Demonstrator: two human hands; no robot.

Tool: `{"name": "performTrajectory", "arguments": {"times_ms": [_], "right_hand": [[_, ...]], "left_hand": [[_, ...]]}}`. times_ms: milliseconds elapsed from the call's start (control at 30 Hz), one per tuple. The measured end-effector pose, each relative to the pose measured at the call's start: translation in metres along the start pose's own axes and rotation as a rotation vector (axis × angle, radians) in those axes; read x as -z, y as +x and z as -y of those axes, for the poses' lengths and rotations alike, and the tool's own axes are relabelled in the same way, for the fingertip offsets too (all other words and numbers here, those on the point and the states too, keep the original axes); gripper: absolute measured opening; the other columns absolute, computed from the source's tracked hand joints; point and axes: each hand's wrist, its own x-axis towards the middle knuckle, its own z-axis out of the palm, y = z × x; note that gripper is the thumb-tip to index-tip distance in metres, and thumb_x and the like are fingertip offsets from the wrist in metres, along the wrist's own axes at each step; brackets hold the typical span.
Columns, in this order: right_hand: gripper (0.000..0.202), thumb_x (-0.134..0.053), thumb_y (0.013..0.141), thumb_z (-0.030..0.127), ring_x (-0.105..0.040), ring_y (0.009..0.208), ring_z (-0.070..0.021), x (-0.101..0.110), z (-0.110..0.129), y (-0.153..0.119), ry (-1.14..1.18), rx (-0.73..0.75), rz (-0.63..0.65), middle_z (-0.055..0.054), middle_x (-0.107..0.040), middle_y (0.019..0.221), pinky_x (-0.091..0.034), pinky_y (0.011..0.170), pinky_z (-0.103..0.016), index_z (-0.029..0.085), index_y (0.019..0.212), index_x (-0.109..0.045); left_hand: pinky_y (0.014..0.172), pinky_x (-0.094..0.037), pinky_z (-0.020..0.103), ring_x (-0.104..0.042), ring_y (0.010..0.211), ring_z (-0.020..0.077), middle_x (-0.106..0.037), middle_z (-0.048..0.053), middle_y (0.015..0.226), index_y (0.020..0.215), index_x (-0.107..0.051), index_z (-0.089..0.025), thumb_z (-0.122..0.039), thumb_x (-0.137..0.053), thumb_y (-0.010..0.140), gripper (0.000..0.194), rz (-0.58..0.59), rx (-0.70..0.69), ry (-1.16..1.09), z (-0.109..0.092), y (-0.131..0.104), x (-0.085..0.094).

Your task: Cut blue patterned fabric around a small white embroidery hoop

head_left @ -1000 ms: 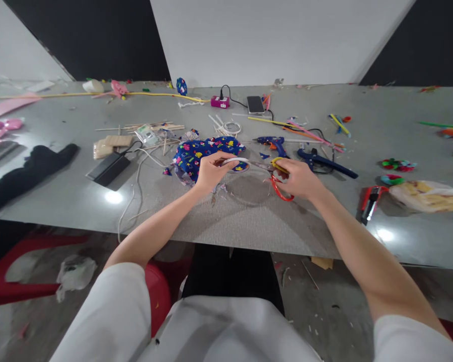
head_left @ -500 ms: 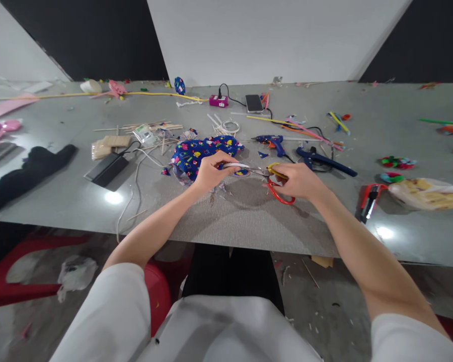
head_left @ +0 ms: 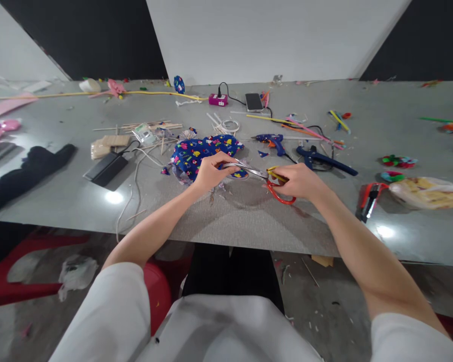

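My right hand [head_left: 300,180] is closed on scissors [head_left: 258,172] with one yellow and one red handle loop. The blades point left, slightly parted, and reach to my left hand [head_left: 212,173]. Thumb and fingers of the left hand pinch a small whitish piece beside the blade tips; its outline is hard to make out. Behind the left hand lies blue patterned fabric [head_left: 191,153], bunched on the grey table [head_left: 226,221]. Small scraps lie below it.
Right of the fabric are a blue glue gun [head_left: 270,140] and a dark blue tool [head_left: 326,161]. A red cutter [head_left: 370,198] lies further right. A black adapter [head_left: 106,168] and thin sticks [head_left: 151,125] are at left. A phone [head_left: 254,102] lies behind.
The scissor blades have shifted slightly and the handle loops look a little different in angle. Both hands have stayed nearly in place.
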Motion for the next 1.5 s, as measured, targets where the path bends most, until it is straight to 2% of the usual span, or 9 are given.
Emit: {"name": "performTrajectory", "arguments": {"times_ms": [267,533,767,1200,1367,1500], "right_hand": [[0.045,-0.064,0.090,0.062,-0.046,0.057,-0.0180,0.003,0.003,0.001,0.028,-0.001,-0.003,-0.002,-0.053,0.061,-0.032,0.058,-0.034,0.025,0.066,-0.053],[0.049,-0.062,0.093,0.063,-0.050,0.057,-0.0182,0.003,0.002,-0.001,-0.068,0.026,0.006,-0.002,-0.054,0.060,-0.031,0.056,-0.034,0.024,0.065,-0.054],[0.051,-0.057,0.097,0.062,-0.046,0.056,-0.0156,0.003,-0.003,-0.005,-0.224,0.102,-0.022,-0.001,-0.053,0.059,-0.025,0.056,-0.033,0.022,0.066,-0.051],[0.053,-0.051,0.099,0.063,-0.046,0.055,-0.0161,0.003,-0.007,-0.005,-0.237,0.070,-0.008,-0.003,-0.053,0.061,-0.015,0.057,-0.034,0.021,0.066,-0.052],[0.053,-0.056,0.096,0.063,-0.047,0.055,-0.0154,0.002,-0.005,-0.004,-0.203,0.051,-0.028,-0.003,-0.053,0.060,-0.017,0.056,-0.034,0.022,0.064,-0.051],[0.049,-0.057,0.096,0.060,-0.050,0.057,-0.0161,0.001,-0.002,-0.003,-0.173,-0.003,-0.103,-0.004,-0.058,0.062,-0.024,0.057,-0.032,0.022,0.066,-0.053]], "left_hand": [[0.076,-0.053,0.030,-0.068,0.081,0.0167,-0.076,0.006,0.088,0.089,-0.081,-0.019,-0.038,-0.087,0.077,0.023,0.000,0.017,-0.007,0.003,0.000,0.000],[0.073,-0.052,0.029,-0.066,0.076,0.0152,-0.076,0.005,0.084,0.087,-0.079,-0.018,-0.039,-0.089,0.075,0.026,-0.027,0.053,0.004,0.006,0.000,0.000],[0.073,-0.051,0.029,-0.067,0.076,0.0155,-0.076,0.005,0.085,0.087,-0.078,-0.017,-0.039,-0.089,0.075,0.027,-0.016,0.058,0.021,0.007,0.000,0.000],[0.072,-0.052,0.031,-0.068,0.078,0.0170,-0.077,0.006,0.087,0.088,-0.079,-0.018,-0.044,-0.089,0.076,0.031,-0.009,0.065,0.104,0.013,0.000,0.002],[0.072,-0.053,0.031,-0.069,0.077,0.0167,-0.078,0.006,0.086,0.088,-0.079,-0.018,-0.044,-0.089,0.075,0.031,0.004,0.076,0.100,0.013,0.001,0.001],[0.073,-0.054,0.031,-0.070,0.078,0.0172,-0.078,0.005,0.086,0.089,-0.079,-0.019,-0.045,-0.089,0.076,0.031,0.017,0.085,0.085,0.011,0.001,0.000]]}}
